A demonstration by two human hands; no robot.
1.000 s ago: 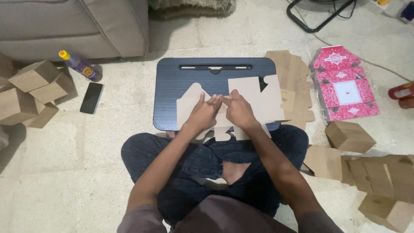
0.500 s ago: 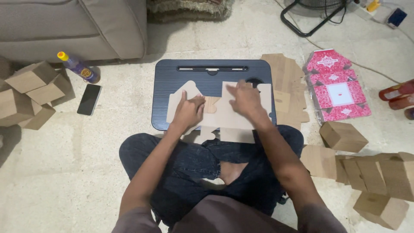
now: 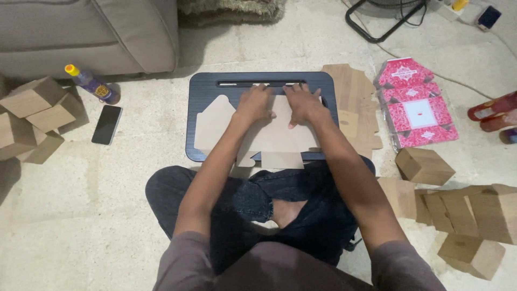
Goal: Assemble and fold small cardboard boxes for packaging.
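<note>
at frame centre, a flat cardboard box blank (image 3: pixel 269 137) is pressed onto the dark surface (image 3: pixel 207 86) by the spread left hand (image 3: pixel 257 103) and spread right hand (image 3: pixel 304 103); creasing a panel is judged the step in hand, and firm, even pressure along the fold line is called for next.

You're sitting on a home's pale stone floor (image 3: pixel 107 215): grey sofa (image 3: pixel 97 32) at ten o'clock, a fan's base (image 3: pixel 385 21) at one, phone (image 3: pixel 106 124) at nine

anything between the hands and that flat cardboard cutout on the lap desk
Nothing visible. The left hand and the right hand both lie flat, directly on the unfolded cardboard blank, which rests on the dark lap desk.
</note>
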